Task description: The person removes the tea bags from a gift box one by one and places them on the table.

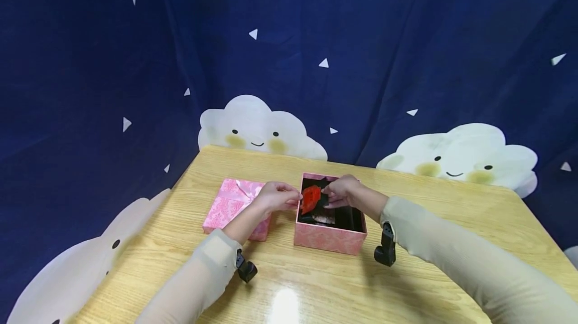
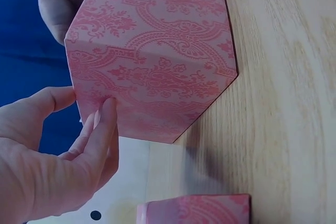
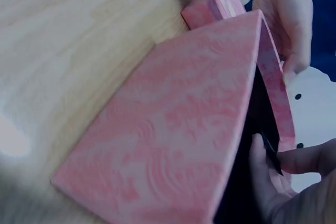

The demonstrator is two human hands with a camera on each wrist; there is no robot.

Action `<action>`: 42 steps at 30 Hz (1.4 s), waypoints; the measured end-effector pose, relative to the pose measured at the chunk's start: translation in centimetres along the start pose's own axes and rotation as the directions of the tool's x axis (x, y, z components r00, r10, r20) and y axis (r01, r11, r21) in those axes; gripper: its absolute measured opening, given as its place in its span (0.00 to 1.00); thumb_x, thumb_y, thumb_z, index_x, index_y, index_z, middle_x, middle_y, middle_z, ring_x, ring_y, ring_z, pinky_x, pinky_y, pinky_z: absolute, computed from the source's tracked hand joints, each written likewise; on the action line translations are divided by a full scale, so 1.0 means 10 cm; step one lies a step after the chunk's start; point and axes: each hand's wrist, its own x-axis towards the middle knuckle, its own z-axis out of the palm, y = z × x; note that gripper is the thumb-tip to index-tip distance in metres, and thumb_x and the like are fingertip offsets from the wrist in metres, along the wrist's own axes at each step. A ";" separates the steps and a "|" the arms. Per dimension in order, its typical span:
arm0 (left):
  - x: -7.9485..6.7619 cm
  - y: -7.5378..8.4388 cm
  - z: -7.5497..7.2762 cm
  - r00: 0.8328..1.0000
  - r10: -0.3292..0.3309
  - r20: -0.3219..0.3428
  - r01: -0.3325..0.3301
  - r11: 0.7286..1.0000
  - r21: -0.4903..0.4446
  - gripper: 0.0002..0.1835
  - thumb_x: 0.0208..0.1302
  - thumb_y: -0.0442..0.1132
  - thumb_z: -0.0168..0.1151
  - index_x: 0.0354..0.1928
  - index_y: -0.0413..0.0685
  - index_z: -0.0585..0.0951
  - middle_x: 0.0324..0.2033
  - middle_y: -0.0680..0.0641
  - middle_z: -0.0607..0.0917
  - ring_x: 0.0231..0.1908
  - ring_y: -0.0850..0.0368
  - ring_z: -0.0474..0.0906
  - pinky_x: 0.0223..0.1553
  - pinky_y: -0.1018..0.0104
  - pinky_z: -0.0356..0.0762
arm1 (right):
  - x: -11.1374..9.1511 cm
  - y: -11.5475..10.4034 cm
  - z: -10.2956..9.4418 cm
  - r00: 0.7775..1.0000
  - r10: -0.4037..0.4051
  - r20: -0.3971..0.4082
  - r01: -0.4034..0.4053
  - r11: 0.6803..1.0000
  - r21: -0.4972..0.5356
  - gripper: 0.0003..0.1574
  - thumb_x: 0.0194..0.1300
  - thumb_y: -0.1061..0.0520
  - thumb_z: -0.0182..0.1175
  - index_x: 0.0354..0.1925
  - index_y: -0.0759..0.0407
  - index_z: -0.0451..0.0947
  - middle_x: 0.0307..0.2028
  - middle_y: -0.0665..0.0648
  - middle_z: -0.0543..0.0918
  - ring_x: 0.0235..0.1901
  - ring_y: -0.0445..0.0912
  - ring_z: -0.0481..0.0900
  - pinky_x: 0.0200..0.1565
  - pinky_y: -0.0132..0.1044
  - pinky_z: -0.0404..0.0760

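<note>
Pink box [image 1: 328, 238] sits open on the wooden table [image 1: 316, 276], between the two hands. Lid [image 1: 222, 212], ribbon bow on top, lies apart from it, partly behind the left forearm.

Left hand [image 1: 276, 196]: pinches the box's near rim, thumb at the edge, fingertips against the outer wall. Right hand [image 1: 344, 191]: dips inside the box, thumb and fingers about a dark piece [image 1: 324, 199]; cannot tell whether it is gripped.

Red item [image 1: 310, 198] in the box opening, just left of the right fingertips, near the left fingertips too. What it is, unclear.

Progress, by my reading: uncovering done, handling of contents midway. Red and dark pieces not yet out or settled flat; lid not on.
</note>
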 end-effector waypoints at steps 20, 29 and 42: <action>-0.04 -0.01 0.05 0.998 0.021 -0.061 -0.019 0.999 0.032 0.11 0.56 0.31 0.63 0.41 0.32 0.80 0.41 0.32 0.86 0.34 0.55 0.86 0.46 0.58 0.87 | -0.39 -0.01 -0.48 0.986 -0.158 0.056 0.156 0.987 0.040 0.16 0.65 0.65 0.54 0.49 0.73 0.71 0.19 0.49 0.78 0.17 0.35 0.78 0.29 0.30 0.87; -0.03 -0.04 0.06 0.998 0.026 -0.056 -0.025 1.000 0.013 0.10 0.57 0.30 0.62 0.41 0.31 0.80 0.44 0.31 0.85 0.36 0.52 0.87 0.46 0.58 0.87 | -0.55 0.16 -0.72 0.976 -0.184 0.113 0.167 0.976 0.142 0.21 0.68 0.63 0.52 0.56 0.74 0.65 0.22 0.47 0.82 0.23 0.35 0.82 0.34 0.29 0.88; -0.03 -0.03 0.06 0.997 0.020 -0.069 -0.021 1.000 -0.010 0.10 0.57 0.29 0.63 0.40 0.31 0.81 0.37 0.37 0.88 0.30 0.61 0.84 0.49 0.54 0.85 | -0.65 0.47 -1.04 0.968 -0.228 0.107 0.202 0.956 0.212 0.33 0.72 0.58 0.51 0.65 0.77 0.55 0.26 0.44 0.84 0.24 0.30 0.80 0.35 0.23 0.86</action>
